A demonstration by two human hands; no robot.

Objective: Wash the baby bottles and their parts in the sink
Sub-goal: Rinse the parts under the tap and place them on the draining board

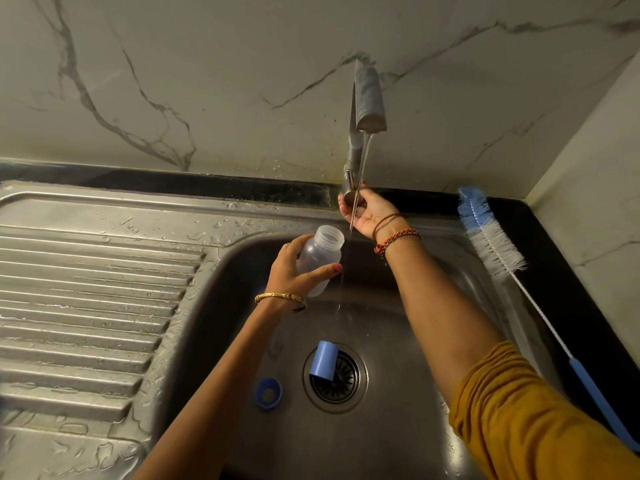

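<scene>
Meanwhile, bottle (318, 258) in left hand (294, 271), beside water stream (346, 271).

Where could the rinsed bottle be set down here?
The ribbed drainboard, left of the basin, is bare though wet. The basin floor is crowded: blue cap on the drain, blue ring beside it. A brush fills the right counter.

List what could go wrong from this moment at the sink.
The blue cap lies partly over the drain strainer, so it may slow draining. The right hand is on the tap handle; opening it further could splash. The wet bottle might slip from the left hand.
</scene>
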